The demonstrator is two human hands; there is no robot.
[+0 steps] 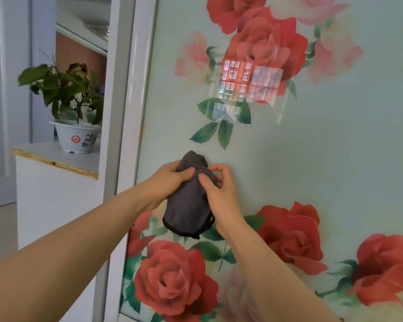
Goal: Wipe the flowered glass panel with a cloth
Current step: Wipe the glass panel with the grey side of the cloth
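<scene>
Flowered glass panel (pixel 312 159), filling the right and centre of the frame, is faced while a dark cloth (pixel 191 201) at lower centre is gripped by the left hand (pixel 172 180) and pinched by the right hand (pixel 219 191), apparently being bunched into a pad for wiping.

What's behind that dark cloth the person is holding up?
Behind the dark cloth, held by the left hand and right hand, is the flowered glass panel. Pale glass and printed rose leaves show around its edges; whatever pattern lies directly behind is covered.
</scene>
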